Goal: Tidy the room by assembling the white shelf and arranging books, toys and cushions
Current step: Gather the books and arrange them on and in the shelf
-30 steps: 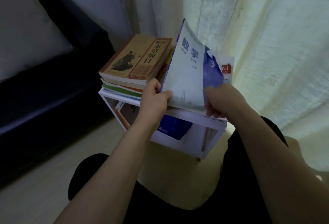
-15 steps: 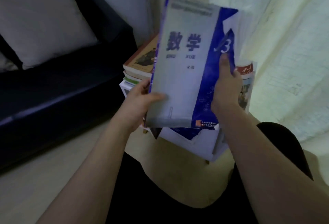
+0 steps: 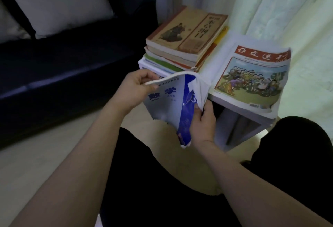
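A thin blue-and-grey book [image 3: 169,104] is bent in the air in front of the white shelf [image 3: 252,127]. My left hand [image 3: 135,89] grips its upper left edge and my right hand [image 3: 201,118] pinches its right edge lower down. On the shelf's top lies a stack of books [image 3: 180,46] with a tan cover uppermost, on the left. A magazine with a red title band and a crowd drawing [image 3: 252,77] lies flat on the right of the top.
A dark sofa [image 3: 63,68] with a pale cushion [image 3: 59,1] stands to the left. Pale curtains [image 3: 288,10] hang behind and right of the shelf. My knees in black [image 3: 297,154] are near the shelf, on a light floor [image 3: 36,163].
The blue-and-grey book was lifted off the shelf top, held upright in front of me, and now is lowered and bent in front of the shelf. The magazene under it is uncovered.
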A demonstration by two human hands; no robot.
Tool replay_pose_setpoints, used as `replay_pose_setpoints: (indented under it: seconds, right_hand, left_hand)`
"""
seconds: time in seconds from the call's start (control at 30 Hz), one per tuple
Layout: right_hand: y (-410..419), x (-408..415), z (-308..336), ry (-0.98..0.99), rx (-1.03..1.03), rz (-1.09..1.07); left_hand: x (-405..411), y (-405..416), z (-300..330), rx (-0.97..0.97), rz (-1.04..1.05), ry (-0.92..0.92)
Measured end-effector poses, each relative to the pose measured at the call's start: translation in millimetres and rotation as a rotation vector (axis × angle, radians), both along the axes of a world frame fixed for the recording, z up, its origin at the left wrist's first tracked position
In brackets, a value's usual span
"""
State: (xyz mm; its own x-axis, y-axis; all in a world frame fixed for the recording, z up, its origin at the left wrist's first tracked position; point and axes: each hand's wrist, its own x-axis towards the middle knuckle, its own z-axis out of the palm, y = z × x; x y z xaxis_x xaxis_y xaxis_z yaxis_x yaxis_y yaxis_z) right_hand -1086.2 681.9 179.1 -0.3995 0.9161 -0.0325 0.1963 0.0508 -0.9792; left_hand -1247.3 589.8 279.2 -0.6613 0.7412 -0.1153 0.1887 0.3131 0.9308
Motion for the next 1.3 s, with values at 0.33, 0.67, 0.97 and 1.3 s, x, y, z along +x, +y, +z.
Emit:
replay_pose_setpoints:
  seconds: [0.33, 0.67, 0.97, 1.3]
  right_hand:
    - [21, -32, -75, -0.224, -0.46, -0.132]
    - [64, -116, -75, -0.278, -0.568, 0.007]
    - [67, -144, -12, 0.066, -0.77, 0.225]
    - [81, -138, -65, 0.103, -0.789, 0.3]
  left_hand:
    - [-1, -3, -94, -0.549, -0.201, 0.316]
    - [-10, 9, -88, -0.502, -0.052, 0.5]
    - [-3, 14, -86, -0.413, 0.012, 0.577]
    - [5, 26, -69, -0.671, -0.096, 0.467]
